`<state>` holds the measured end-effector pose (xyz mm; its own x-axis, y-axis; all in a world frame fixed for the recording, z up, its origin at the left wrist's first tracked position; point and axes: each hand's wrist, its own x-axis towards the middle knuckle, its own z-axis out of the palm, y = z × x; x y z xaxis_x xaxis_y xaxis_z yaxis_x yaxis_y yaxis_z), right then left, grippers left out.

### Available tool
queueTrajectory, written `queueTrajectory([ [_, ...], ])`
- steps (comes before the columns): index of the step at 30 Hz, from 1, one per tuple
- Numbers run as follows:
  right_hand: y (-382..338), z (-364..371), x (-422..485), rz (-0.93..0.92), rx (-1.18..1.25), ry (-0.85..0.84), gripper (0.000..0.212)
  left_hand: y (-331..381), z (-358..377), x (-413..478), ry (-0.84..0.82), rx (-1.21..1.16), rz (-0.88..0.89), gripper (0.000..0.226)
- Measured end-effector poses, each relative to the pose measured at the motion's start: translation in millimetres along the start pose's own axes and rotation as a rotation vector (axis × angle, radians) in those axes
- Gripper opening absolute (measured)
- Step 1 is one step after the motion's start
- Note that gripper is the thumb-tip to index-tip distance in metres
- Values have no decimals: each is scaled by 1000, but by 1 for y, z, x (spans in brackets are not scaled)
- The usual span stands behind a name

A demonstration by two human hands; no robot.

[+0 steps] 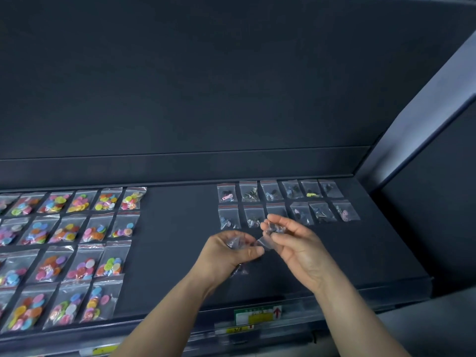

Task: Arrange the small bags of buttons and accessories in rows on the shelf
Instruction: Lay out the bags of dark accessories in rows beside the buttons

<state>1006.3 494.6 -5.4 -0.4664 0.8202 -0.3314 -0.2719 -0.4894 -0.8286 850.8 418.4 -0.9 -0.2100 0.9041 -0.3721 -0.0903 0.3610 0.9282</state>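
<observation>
On the flat, matte dark shelf (175, 228), glossy clear zip bags of round, bright plastic buttons (64, 251) lie in four rows at the left, each with a red strip along its seal. At the right rear, smaller clear bags of dark accessories (286, 202) sit in two rows, side by side and slightly tilted. Above the bare middle of the shelf, the left hand (226, 253) curls round a crumpled bunch of small clear bags (235, 242), thumb pressed across them. Just beside it, the right hand (298, 246) pinches one wrinkled small bag (274, 228) in bent fingertips, palm turned up. A green and yellow label (257, 315) sits on the shelf's front edge.
</observation>
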Motion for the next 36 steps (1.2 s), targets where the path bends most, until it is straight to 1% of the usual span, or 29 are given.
queueTrajectory([
  [4, -1, 0, 2, 5, 63, -4, 22, -3, 13, 2, 26, 1, 25, 12],
  [6, -4, -5, 3, 22, 41, -4, 16, -2, 13, 3, 49, -35, 30, 13],
  [9, -11, -16, 5, 53, -144, -10, 19, 3, 9, 8, 94, -37, 44, 11],
  [13, -13, -23, 6, 125, -334, -150, 26, 5, 8, 12, 73, 29, 72, 9],
  [15, -13, -22, 7, 125, -444, -175, 22, 7, 8, 13, 58, 73, 69, 9],
  [17, -11, -22, 9, 112, -527, -156, 11, 7, 7, 14, 78, 103, 61, 9],
  [20, -2, -22, 16, 94, -586, -49, 8, 2, 0, 16, 182, 165, 63, 7],
  [22, 8, -23, 21, 67, -608, 53, 8, -3, -8, 17, 270, 215, 67, 7],
  [24, 18, -23, 24, -3, -751, 154, 11, -11, -17, 17, 327, 283, 50, 10],
  [26, 24, -23, 26, -113, -1033, 222, 14, -19, -26, 19, 358, 371, 22, 15],
  [28, 25, -23, 24, -216, -1368, 256, 24, -26, -31, 21, 355, 426, 3, 20],
  [29, 25, -24, 23, -266, -1450, 260, 30, -28, -32, 21, 344, 449, -1, 21],
  [30, 25, -25, 22, -316, -1464, 242, 32, -29, -32, 21, 332, 483, 0, 22],
  [32, 25, -29, 21, -400, -1437, 147, 29, -30, -31, 21, 311, 575, 15, 23],
  [34, 28, -34, 20, -405, -1453, 44, 30, -29, -30, 21, 288, 662, 24, 25],
  [36, 34, -38, 21, -386, -1468, 10, 34, -29, -29, 21, 273, 734, 25, 27],
])
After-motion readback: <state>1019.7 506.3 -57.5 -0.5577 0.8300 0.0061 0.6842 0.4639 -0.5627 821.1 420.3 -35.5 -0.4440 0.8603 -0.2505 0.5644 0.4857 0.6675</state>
